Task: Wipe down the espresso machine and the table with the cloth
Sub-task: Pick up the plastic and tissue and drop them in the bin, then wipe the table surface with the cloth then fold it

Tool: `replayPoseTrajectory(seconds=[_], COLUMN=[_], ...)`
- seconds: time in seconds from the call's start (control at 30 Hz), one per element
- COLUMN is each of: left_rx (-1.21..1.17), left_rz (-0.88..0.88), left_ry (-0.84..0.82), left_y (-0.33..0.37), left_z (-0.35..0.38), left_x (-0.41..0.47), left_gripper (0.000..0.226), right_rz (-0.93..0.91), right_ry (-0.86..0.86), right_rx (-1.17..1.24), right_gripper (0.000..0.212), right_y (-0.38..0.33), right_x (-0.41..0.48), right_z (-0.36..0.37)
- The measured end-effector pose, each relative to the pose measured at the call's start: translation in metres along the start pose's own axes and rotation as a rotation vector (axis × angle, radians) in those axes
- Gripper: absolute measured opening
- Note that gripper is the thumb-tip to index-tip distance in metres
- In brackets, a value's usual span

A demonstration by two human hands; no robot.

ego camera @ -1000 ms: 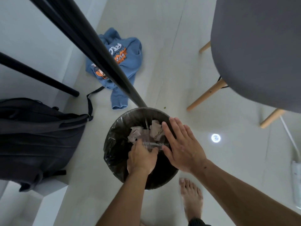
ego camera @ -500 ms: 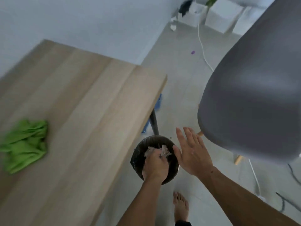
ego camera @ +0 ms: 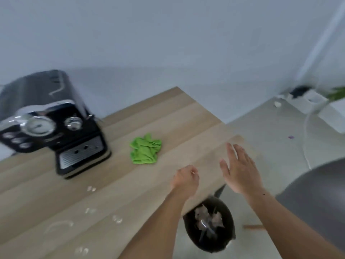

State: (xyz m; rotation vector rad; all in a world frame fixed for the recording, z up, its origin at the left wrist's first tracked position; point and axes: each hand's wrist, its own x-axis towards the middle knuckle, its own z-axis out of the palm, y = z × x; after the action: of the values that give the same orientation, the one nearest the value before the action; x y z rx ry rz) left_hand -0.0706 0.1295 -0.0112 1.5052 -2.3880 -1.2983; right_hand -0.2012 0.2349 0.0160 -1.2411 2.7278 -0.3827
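One cloth (ego camera: 146, 151) and one espresso machine (ego camera: 54, 126) sit on the counter (ego camera: 186, 118); left hand (ego camera: 185, 180) fisted, right hand (ego camera: 240, 169) fingers spread.

We can read no text, brand or number anywhere. The espresso machine (ego camera: 50, 126), standing on the table (ego camera: 168, 116) well to the left of our hands and farther away than they are, carries a round dial and a row of buttons (motion blur smears every marking on them), and none of it resolves into a legible letter, figure or sign.
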Motion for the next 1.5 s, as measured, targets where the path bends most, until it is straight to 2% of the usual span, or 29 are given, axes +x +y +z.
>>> replayPoseTrajectory(seconds=[0.13,0.23,0.3,0.37,0.5,0.6,0.67,0.77,0.83,1.1,1.3,1.4,1.5], left_rx=[-0.012,0.005,0.012,0.010,-0.008,0.016,0.063,0.111,0.104,0.099,0.004,-0.105,-0.171], left_rz=[-0.163,-0.272,-0.318,-0.345,-0.348,-0.311,-0.280,-0.249,-0.248,-0.325,-0.441,-0.476,-0.440], left_ry=[0.168,0.228,0.249,0.269,0.297,0.269,0.219,0.146,0.147,0.195,0.347,0.418,0.455], left_y=[-0.042,-0.078,-0.098,-0.112,-0.131,-0.138,-0.138,-0.137,-0.136,-0.137,-0.138,-0.138,-0.138], left_z=[-0.070,-0.109,-0.127,-0.142,-0.163,-0.169,-0.169,-0.161,-0.155,-0.154,-0.154,-0.150,-0.148], left_x=[0.006,0.008,0.013,0.022,0.049,0.068,0.082,0.098,0.105,0.105,0.075,0.061,0.048], left_gripper=[0.022,0.025,0.025,0.024,0.030,0.038,0.038,0.034,0.031,0.022,0.019,0.018,0.017], right_rz=[-0.132,-0.202,-0.228,-0.257,-0.312,-0.297,-0.299,-0.284,-0.264,-0.302,-0.334,-0.393,-0.385], right_ry=[-0.072,-0.077,-0.089,-0.120,-0.186,-0.259,-0.302,-0.406,-0.448,-0.438,-0.494,-0.623,-0.611], right_rx=[-0.002,0.010,0.012,0.007,-0.030,-0.065,-0.084,-0.109,-0.084,-0.022,0.010,-0.093,-0.048], right_gripper=[0.065,0.079,0.073,0.070,0.089,0.082,0.079,0.054,0.051,0.038,0.023,0.028,0.031], right_y=[-0.064,-0.112,-0.142,-0.168,-0.208,-0.226,-0.233,-0.235,-0.235,-0.219,-0.195,-0.195,-0.202], right_x=[0.025,0.040,0.049,0.057,0.075,0.085,0.093,0.105,0.109,0.112,0.101,0.106,0.114], right_z=[0.009,0.024,0.036,0.048,0.070,0.085,0.095,0.109,0.113,0.109,0.092,0.083,0.078])
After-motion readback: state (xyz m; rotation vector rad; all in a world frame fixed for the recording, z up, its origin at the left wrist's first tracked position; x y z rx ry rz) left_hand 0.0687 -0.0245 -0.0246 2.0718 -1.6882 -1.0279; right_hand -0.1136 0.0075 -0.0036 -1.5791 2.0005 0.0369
